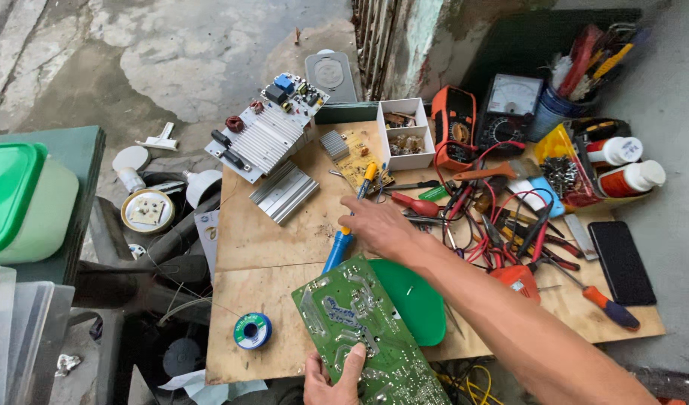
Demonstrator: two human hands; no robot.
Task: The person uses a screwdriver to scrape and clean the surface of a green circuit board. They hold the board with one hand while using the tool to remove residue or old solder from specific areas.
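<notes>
Green circuit board (367, 337) pinched by left hand (331, 379), wrist cropped; right hand (378, 225) grip maybe closing on soldering iron (349, 225).

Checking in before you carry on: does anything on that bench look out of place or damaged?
Yes. A taken-apart light bulb and its round base lie off the board's left edge, and red test leads lie tangled among the pliers. The green circuit board overhangs the front edge.

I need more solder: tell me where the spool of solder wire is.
In the head view, the small blue-and-green spool of solder wire sits near the wooden board's front left corner, just left of the green circuit board held by the left hand.
</notes>
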